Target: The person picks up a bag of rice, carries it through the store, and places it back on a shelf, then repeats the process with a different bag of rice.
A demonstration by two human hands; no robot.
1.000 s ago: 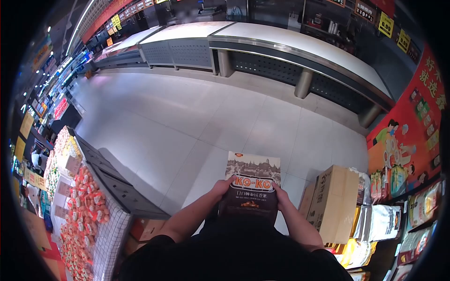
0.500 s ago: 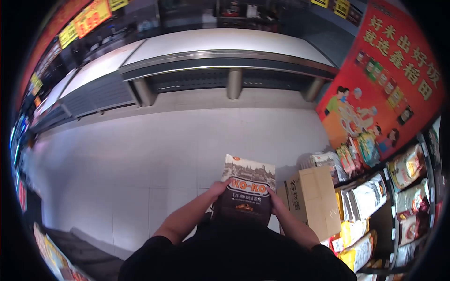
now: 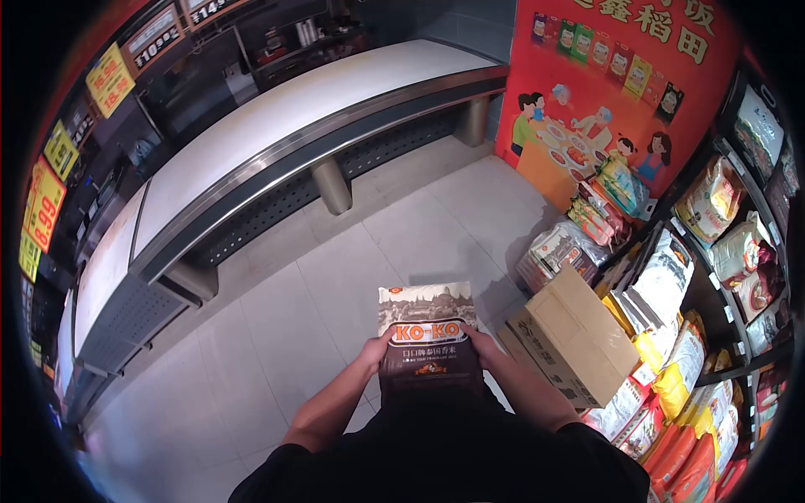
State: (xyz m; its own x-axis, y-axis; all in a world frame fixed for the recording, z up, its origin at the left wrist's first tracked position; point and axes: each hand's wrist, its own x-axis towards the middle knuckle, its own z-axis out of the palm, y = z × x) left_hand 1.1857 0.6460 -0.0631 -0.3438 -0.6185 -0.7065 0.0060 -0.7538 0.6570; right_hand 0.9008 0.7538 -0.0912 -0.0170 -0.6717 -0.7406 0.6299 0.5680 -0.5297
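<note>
A brown and cream bag of rice [image 3: 429, 339] marked KO-KO is held in front of my body, its lower end hidden against my black shirt. My left hand [image 3: 375, 352] grips its left edge, and my right hand [image 3: 484, 347] grips the right edge at about the same height. Both thumbs lie on the front of the bag. The other fingers go behind it, out of sight.
A cardboard box [image 3: 579, 335] stands close on my right, against stacked rice bags [image 3: 679, 365] and a dark shelf [image 3: 700, 272]. A long white-topped counter [image 3: 310, 105] runs ahead and to the left. Beyond the box, a red poster [image 3: 620, 92] covers the wall.
My view has turned to the right, so the counter slants and more of the shelf and bags shows. The rice bag stays in both hands, in front of me.
</note>
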